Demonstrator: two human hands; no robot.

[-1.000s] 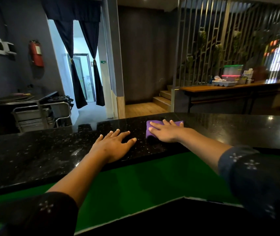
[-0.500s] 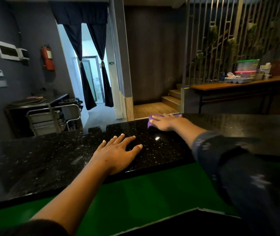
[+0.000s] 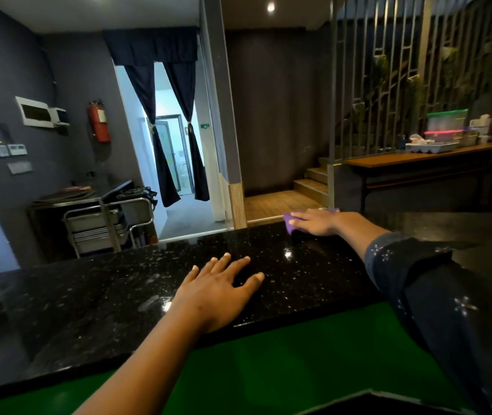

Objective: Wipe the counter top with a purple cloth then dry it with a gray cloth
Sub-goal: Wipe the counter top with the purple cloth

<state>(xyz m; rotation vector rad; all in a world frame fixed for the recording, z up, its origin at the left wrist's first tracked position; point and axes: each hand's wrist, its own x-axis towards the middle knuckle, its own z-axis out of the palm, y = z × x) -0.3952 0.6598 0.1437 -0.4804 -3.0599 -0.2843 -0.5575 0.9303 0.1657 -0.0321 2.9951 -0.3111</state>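
Observation:
A speckled black stone counter top (image 3: 95, 298) runs across the view. At its far edge my right hand (image 3: 318, 223) lies flat, pressing down on a purple cloth (image 3: 289, 221); only the cloth's left end and a strip behind the fingers show. Nearer the front edge my left hand (image 3: 217, 292) rests palm down on the stone, fingers spread, holding nothing. No gray cloth is in view.
A green surface (image 3: 283, 363) lies below the counter's near edge. Beyond the counter are a metal trolley (image 3: 107, 226) at left, a curtained doorway (image 3: 172, 157), wooden steps (image 3: 310, 184), and a wooden table (image 3: 418, 158) with plastic containers at right.
My right hand has slid the purple cloth away from me, from mid-counter to the far edge. My left hand stays planted on the stone. The view has tilted up and shifted.

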